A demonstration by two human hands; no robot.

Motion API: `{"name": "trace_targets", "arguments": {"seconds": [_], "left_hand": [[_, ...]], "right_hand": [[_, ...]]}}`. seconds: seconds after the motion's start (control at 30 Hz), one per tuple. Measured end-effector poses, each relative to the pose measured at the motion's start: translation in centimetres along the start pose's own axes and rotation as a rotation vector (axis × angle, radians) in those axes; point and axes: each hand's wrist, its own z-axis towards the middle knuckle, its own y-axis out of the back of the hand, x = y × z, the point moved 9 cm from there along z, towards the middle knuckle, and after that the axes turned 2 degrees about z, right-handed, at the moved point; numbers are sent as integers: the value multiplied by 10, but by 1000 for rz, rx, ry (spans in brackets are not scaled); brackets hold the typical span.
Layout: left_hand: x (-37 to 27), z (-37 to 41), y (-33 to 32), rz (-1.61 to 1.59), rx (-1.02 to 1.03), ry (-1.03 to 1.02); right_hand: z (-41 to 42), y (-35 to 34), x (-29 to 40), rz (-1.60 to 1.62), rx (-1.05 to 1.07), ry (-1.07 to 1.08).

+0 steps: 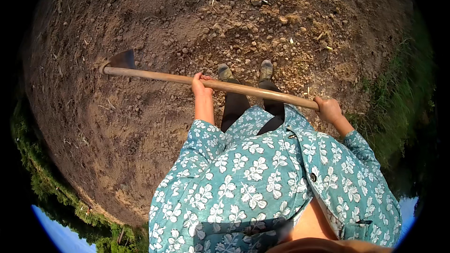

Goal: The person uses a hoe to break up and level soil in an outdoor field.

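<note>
A hoe with a long wooden handle (242, 89) lies across the front of my body, held in both hands. Its dark metal blade (123, 59) is at the far left, over the soil. My left hand (202, 83) is wrapped around the middle of the handle, palm partly under it. At the right, my right hand (329, 109) grips the handle's butt end. Whether the blade touches the ground I cannot tell.
Loose brown soil (147, 119) with clods and small stones surrounds me. My shoes (266, 70) stand on stony ground just beyond the handle. Green grass (397, 91) borders the soil at the right. Shrubs and trees (45, 182) line the lower left.
</note>
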Motion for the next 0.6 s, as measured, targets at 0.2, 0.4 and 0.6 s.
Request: {"name": "trace_targets", "arguments": {"seconds": [0.2,0.4,0.6], "left_hand": [[-187,-8,-7,35,9,-408],[-109,22,-38,118,20,-303],[205,-15,-61,205,83,340]], "right_hand": [[63,43,90,193,-11,151],[19,64,61,207,26,32],[-167,21,-54,219,270,-457]]}}
